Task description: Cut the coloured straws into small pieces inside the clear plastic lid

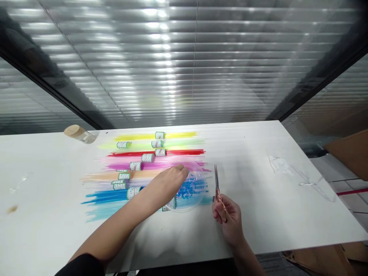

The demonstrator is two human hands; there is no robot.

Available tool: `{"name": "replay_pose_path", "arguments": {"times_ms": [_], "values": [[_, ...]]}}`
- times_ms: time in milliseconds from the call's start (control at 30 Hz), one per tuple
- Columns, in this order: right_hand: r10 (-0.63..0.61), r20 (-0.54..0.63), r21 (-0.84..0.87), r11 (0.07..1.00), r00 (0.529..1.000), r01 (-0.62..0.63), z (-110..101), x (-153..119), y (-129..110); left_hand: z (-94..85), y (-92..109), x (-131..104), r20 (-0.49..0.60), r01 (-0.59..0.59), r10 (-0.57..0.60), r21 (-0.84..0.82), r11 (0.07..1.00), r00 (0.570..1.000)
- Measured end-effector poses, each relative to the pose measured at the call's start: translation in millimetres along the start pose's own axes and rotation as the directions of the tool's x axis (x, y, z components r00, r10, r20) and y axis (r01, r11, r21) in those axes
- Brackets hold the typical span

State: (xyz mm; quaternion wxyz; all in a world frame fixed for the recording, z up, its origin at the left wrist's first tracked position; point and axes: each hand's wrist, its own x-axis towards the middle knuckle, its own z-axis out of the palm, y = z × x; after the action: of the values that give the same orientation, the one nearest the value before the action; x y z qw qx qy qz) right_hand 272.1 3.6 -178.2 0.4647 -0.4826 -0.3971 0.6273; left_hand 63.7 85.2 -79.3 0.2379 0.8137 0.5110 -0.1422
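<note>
My right hand (230,216) grips a pair of scissors (217,186) with copper-coloured handles, thumb and fingers on the loops. Their blades point away from me and look closed. My left hand (172,180) hangs over a clear round bowl (184,210), its fingers curled together; whatever they hold, if anything, is hidden. Small blue and purple cut pieces (186,188) lie in the bowl. Beneath and left of it are bundles of thin coloured sticks in rows, among them yellow (181,135), red (186,152) and blue (106,195), many with patterned paper bands (148,157).
Near the table's back left is a clear jar with a wood-coloured lid (73,130). Crumpled clear plastic (278,165) lies on the right part of the white table (258,214). A window with blinds (178,76) stands behind, and cardboard (350,153) is beyond the right edge.
</note>
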Motion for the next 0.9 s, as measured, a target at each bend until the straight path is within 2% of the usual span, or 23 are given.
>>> {"name": "replay_pose_path", "arguments": {"times_ms": [200,433,600,900], "values": [[-0.003,-0.005,0.005,1.000,1.000,0.003,1.1,0.2,-2.1,0.0,-1.9,-0.8,0.006,0.024,-0.024,-0.019,1.000,1.000],[0.018,-0.001,0.002,1.000,1.000,-0.018,0.1,0.1,-1.4,12.3,3.4,4.9,0.081,0.045,-0.049,0.047,0.998,0.996],[0.011,0.018,0.010,1.000,1.000,-0.011,-0.2,0.5,-1.1,20.7,3.9,10.2,0.081,0.036,-0.041,0.066,0.997,0.996],[0.035,0.008,0.008,0.999,0.999,-0.035,-2.2,-1.5,0.4,20.3,4.1,13.5,0.057,0.049,-0.052,0.050,0.998,0.997]]}}
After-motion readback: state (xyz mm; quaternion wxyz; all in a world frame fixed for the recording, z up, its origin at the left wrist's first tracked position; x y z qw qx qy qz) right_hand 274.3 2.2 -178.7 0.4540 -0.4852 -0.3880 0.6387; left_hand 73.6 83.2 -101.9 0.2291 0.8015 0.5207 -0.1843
